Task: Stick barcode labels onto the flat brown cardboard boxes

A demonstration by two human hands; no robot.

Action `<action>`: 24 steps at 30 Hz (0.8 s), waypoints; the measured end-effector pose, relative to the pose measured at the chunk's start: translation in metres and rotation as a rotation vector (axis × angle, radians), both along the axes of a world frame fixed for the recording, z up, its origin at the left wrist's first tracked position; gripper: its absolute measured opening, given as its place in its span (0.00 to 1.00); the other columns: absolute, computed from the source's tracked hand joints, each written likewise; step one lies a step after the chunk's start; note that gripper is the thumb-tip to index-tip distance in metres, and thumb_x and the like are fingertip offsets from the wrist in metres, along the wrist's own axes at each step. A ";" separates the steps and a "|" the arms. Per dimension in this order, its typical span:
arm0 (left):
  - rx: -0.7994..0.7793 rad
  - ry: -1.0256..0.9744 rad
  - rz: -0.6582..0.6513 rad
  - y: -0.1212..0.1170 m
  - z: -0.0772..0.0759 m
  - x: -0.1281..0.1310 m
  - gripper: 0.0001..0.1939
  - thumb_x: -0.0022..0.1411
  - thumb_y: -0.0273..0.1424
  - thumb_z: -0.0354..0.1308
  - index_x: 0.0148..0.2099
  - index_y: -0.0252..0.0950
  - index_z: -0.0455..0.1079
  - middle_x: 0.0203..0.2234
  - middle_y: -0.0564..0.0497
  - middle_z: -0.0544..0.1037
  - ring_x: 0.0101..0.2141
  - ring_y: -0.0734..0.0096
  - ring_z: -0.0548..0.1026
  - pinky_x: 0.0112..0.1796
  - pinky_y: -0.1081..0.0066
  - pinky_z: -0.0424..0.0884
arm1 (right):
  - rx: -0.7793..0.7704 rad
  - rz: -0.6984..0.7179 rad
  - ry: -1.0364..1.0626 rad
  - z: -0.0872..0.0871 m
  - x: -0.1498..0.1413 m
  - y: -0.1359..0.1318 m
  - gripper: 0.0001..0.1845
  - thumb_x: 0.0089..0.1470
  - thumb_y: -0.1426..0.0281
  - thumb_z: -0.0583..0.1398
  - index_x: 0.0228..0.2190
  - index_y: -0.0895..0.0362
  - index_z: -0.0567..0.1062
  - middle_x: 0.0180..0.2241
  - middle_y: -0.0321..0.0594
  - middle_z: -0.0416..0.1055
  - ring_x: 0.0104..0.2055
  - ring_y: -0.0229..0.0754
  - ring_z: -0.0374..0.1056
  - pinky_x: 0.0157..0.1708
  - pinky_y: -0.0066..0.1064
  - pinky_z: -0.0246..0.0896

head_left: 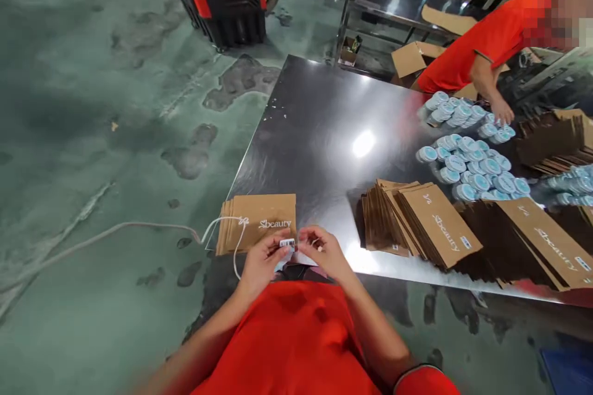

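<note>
My left hand (263, 262) pinches a small white barcode label (287, 243) between thumb and fingers, close to my body at the table's front edge. A pale bluish piece hangs just below the label, partly hidden by the fingers. Beside it, my right hand (328, 254) is closed with thumb and fingertips together; what it holds is too small to make out. Just beyond my left hand lies a stack of brown cardboard pieces (259, 207) printed "Sbeauty". A white cord (162, 224) runs over that stack from the left.
More printed brown cardboard stacks (435, 222) lie to the right on the shiny metal table (324, 129). Behind them are many round light-blue containers (477, 163), where a co-worker's hand (503, 110) reaches. A black and red machine (222, 0) stands on the floor.
</note>
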State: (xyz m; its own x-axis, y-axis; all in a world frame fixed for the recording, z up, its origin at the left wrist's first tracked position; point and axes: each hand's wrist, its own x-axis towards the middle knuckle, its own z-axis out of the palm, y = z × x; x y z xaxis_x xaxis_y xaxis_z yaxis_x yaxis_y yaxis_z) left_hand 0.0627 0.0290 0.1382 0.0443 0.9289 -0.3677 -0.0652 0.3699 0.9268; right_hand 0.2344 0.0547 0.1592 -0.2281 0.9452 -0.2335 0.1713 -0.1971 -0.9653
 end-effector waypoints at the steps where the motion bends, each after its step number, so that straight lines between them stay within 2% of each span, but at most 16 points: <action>1: 0.013 0.018 -0.005 -0.001 -0.001 -0.003 0.12 0.48 0.39 0.62 0.30 0.35 0.73 0.47 0.42 0.77 0.46 0.56 0.74 0.46 0.61 0.69 | -0.021 0.035 0.014 -0.003 -0.016 -0.002 0.12 0.47 0.61 0.62 0.32 0.55 0.73 0.28 0.35 0.70 0.27 0.36 0.63 0.28 0.28 0.58; 3: 0.042 0.058 -0.012 -0.002 -0.001 -0.008 0.10 0.50 0.38 0.61 0.29 0.35 0.74 0.41 0.44 0.80 0.45 0.58 0.74 0.45 0.64 0.68 | -0.061 0.036 0.037 -0.008 -0.035 -0.007 0.10 0.48 0.62 0.62 0.27 0.55 0.72 0.24 0.33 0.67 0.25 0.35 0.61 0.26 0.27 0.56; 5: 0.041 0.117 -0.018 -0.003 -0.003 -0.013 0.11 0.52 0.38 0.58 0.29 0.35 0.75 0.31 0.48 0.81 0.35 0.63 0.75 0.37 0.69 0.69 | -0.101 -0.003 0.055 -0.012 -0.044 -0.009 0.10 0.49 0.62 0.61 0.25 0.55 0.70 0.22 0.33 0.67 0.24 0.35 0.61 0.25 0.28 0.57; 7: 0.022 0.176 -0.017 -0.004 -0.006 -0.017 0.14 0.54 0.40 0.56 0.28 0.35 0.74 0.22 0.52 0.77 0.25 0.69 0.71 0.28 0.73 0.66 | -0.095 -0.051 0.039 -0.021 -0.047 -0.006 0.09 0.48 0.62 0.61 0.25 0.55 0.71 0.23 0.34 0.68 0.25 0.37 0.63 0.26 0.28 0.58; 9: -0.003 0.206 -0.016 -0.004 -0.013 -0.020 0.16 0.54 0.42 0.55 0.26 0.35 0.73 0.18 0.54 0.74 0.22 0.72 0.68 0.24 0.74 0.62 | -0.031 -0.111 -0.015 -0.036 -0.047 0.004 0.08 0.49 0.63 0.60 0.26 0.55 0.71 0.25 0.35 0.69 0.28 0.38 0.64 0.29 0.29 0.60; 13: -0.063 0.205 0.037 0.004 -0.045 -0.028 0.15 0.50 0.43 0.58 0.23 0.35 0.70 0.17 0.56 0.69 0.21 0.73 0.64 0.24 0.74 0.57 | 0.073 -0.174 -0.342 -0.084 -0.042 0.047 0.06 0.51 0.68 0.57 0.26 0.56 0.71 0.29 0.38 0.71 0.33 0.39 0.66 0.35 0.30 0.61; 15: -0.080 0.201 0.079 0.009 -0.066 -0.034 0.16 0.49 0.43 0.59 0.21 0.36 0.67 0.15 0.57 0.64 0.20 0.75 0.60 0.23 0.74 0.54 | 0.061 -0.138 -0.500 -0.108 -0.041 0.071 0.07 0.50 0.72 0.56 0.23 0.57 0.71 0.26 0.38 0.71 0.32 0.39 0.66 0.34 0.29 0.61; 17: -0.100 0.185 0.100 0.015 -0.087 -0.040 0.16 0.48 0.43 0.58 0.22 0.36 0.67 0.16 0.58 0.62 0.20 0.76 0.58 0.23 0.74 0.53 | 0.038 -0.092 -0.560 -0.127 -0.042 0.089 0.08 0.49 0.74 0.56 0.21 0.58 0.71 0.23 0.38 0.71 0.30 0.39 0.66 0.33 0.29 0.60; 20: -0.147 0.155 0.115 0.021 -0.109 -0.046 0.17 0.47 0.45 0.57 0.23 0.35 0.66 0.15 0.59 0.61 0.19 0.77 0.56 0.22 0.74 0.52 | 0.032 -0.062 -0.609 -0.145 -0.046 0.102 0.09 0.48 0.75 0.57 0.20 0.58 0.72 0.23 0.39 0.72 0.30 0.40 0.66 0.33 0.30 0.60; 24: -0.193 0.132 0.123 0.023 -0.120 -0.048 0.18 0.46 0.46 0.58 0.23 0.35 0.66 0.15 0.59 0.60 0.18 0.78 0.55 0.21 0.75 0.51 | 0.037 -0.043 -0.673 -0.156 -0.050 0.103 0.10 0.49 0.75 0.56 0.19 0.58 0.73 0.23 0.40 0.72 0.31 0.42 0.66 0.35 0.30 0.59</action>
